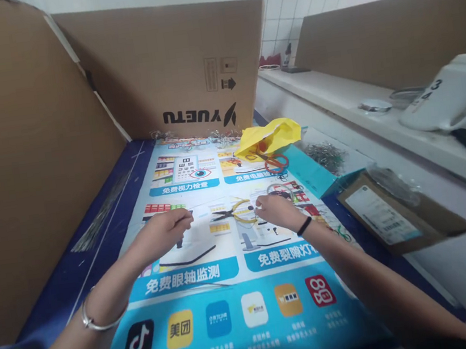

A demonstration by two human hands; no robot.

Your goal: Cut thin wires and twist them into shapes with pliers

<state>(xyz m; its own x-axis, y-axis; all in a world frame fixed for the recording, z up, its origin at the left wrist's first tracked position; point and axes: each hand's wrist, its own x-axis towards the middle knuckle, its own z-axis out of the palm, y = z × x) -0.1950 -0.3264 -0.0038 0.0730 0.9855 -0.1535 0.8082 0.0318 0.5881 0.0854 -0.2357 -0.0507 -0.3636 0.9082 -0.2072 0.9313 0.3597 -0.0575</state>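
We saw the left hand (175, 223) and the right hand (275, 209) raised over a printed poster (228, 306) on the tabletop (109, 251), well apart. In both, the grip was pressed together at thumb and finger, and each seemed to pinch 1 end of a thin wire (215, 201), though the strand was too faint for us to be sure. It spanned the gap between the hands, and yellow-handled pliers (233, 213) lay there too, with their jaws parted.

We judged that a hard pull could let the strand slip from either pinch and spring back, because so little of it was held. A dropping hand could knock the pliers, since the right fingertips hovered so near the handles. A loose strand (208, 285) could easily be lost to sight against the busy print, and the wire bundle (101, 215) on the left could scatter if a forearm swept it.

We read "YUETU" upside down on the cardboard panel (159, 69). On the poster we made out 免费视力检查, 免费眼轴监测 and part of 免费裂隙灯, with 美团 on an app icon and a musical-note logo beside it. A white mug (441, 98) showed "3" and "4"; the parcel (434, 234) bore a label too small for us to read.
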